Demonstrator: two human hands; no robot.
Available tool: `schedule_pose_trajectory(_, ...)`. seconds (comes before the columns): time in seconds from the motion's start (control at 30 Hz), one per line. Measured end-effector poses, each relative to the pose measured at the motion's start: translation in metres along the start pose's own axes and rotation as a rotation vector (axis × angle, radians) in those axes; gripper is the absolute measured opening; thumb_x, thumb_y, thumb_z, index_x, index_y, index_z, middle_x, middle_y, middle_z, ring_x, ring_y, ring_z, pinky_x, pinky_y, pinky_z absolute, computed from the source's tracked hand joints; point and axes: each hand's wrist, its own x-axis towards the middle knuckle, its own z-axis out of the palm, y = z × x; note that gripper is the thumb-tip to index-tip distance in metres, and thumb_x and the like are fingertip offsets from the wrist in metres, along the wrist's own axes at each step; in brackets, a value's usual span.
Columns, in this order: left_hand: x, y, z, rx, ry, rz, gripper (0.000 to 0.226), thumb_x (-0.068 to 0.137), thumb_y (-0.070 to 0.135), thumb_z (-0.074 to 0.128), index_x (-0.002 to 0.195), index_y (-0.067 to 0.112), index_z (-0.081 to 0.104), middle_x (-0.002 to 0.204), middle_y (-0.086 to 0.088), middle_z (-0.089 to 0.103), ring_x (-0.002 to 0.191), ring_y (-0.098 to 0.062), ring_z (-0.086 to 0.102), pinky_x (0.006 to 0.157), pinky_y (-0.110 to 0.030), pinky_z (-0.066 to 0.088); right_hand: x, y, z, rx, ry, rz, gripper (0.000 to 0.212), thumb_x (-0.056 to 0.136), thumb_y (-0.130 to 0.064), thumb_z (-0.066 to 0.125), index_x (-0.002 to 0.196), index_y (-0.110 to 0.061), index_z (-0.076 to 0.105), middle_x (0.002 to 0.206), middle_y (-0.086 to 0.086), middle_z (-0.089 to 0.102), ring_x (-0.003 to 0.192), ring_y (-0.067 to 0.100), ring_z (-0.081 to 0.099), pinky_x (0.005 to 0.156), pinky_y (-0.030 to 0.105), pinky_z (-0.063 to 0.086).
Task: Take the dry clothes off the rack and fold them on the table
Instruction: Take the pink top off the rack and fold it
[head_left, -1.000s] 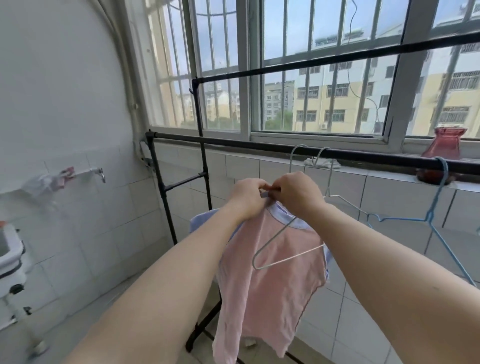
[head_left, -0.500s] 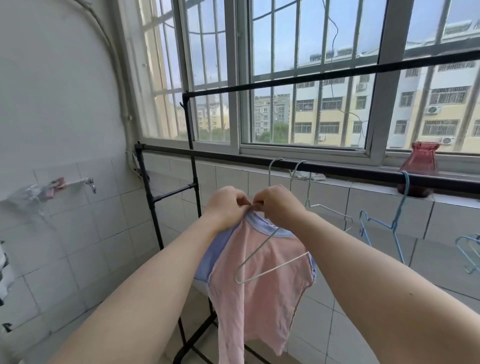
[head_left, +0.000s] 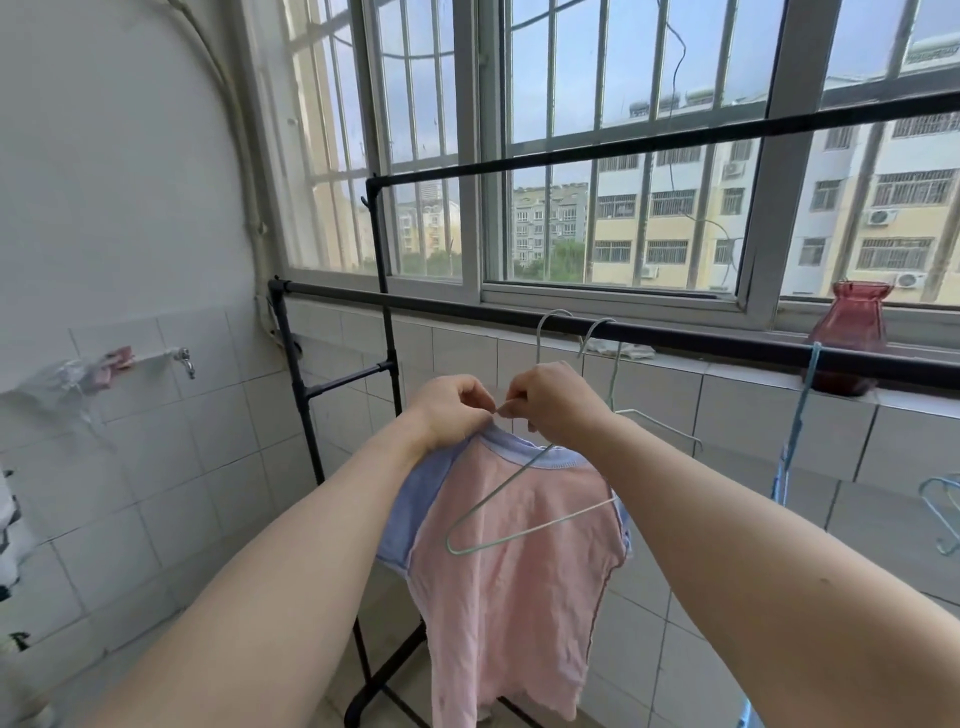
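A small pink shirt (head_left: 511, 577) with pale blue sleeves and collar hangs below my hands in front of the black clothes rack (head_left: 675, 335). My left hand (head_left: 451, 410) grips the blue collar at its left side. My right hand (head_left: 553, 402) pinches the collar where the neck of a pale wire hanger (head_left: 519, 525) comes out. The hanger's triangle lies tilted across the shirt's front, outside the cloth, and its hook rises behind my right hand to the rack's lower bar.
A second bare wire hanger (head_left: 613, 384) and a blue hanger (head_left: 797, 431) hang from the same bar to the right. A red glass vase (head_left: 852, 332) stands on the window sill. A tap (head_left: 183, 358) sticks out of the tiled wall at the left.
My hands stay at the collar; the fingers have shifted slightly, with a small gap now between the two hands. The view has tilted up a little.
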Motion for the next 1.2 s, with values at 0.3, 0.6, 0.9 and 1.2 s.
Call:
schedule_pose_trajectory(0.3, 0.002, -0.007, 0.006, 0.49, -0.014, -0.201, 0.006, 0.087, 0.024, 0.054, 0.086, 0.027, 0.059, 0.116, -0.006, 0.063, 0.106, -0.026, 0.058, 0.093, -0.037, 0.05, 0.014, -0.005, 0.018, -0.037, 0.024, 0.145, 0.024, 0.093, -0.025, 0.06, 0.106, -0.006, 0.069, 0.104, 0.016, 0.066, 0.099, 0.033, 0.06, 0.074, 0.032, 0.044)
schedule_pose_trajectory(0.6, 0.001, 0.004, 0.025, 0.675, 0.124, -0.398, 0.046, 0.095, 0.038, 0.041, 0.135, 0.016, 0.048, 0.133, -0.014, 0.037, 0.115, -0.032, 0.052, 0.077, -0.035, 0.036, 0.012, -0.011, 0.022, -0.056, 0.099, 0.159, 0.022, 0.096, -0.018, 0.055, 0.107, -0.004, 0.068, 0.107, 0.017, 0.065, 0.101, 0.034, 0.061, 0.073, 0.033, 0.043)
schedule_pose_trajectory(0.9, 0.004, 0.004, 0.026, 0.653, 0.186, -0.421, 0.042, 0.094, 0.03, 0.04, 0.133, 0.015, 0.048, 0.131, -0.014, 0.038, 0.117, -0.032, 0.05, 0.083, -0.036, 0.042, 0.008, -0.008, 0.019, -0.046, 0.13, 0.159, 0.023, 0.097, -0.02, 0.054, 0.107, -0.005, 0.069, 0.106, 0.016, 0.066, 0.099, 0.033, 0.062, 0.07, 0.031, 0.042)
schedule_pose_trajectory(1.2, 0.013, -0.018, 0.0, 0.629, 0.239, -0.458, 0.039, 0.096, 0.015, 0.042, 0.132, 0.005, 0.048, 0.135, -0.018, 0.039, 0.12, -0.032, 0.051, 0.086, -0.034, 0.042, 0.007, -0.012, 0.016, -0.016, 0.113, 0.156, 0.029, 0.099, -0.025, 0.052, 0.107, -0.002, 0.068, 0.108, 0.017, 0.065, 0.101, 0.034, 0.061, 0.07, 0.03, 0.039)
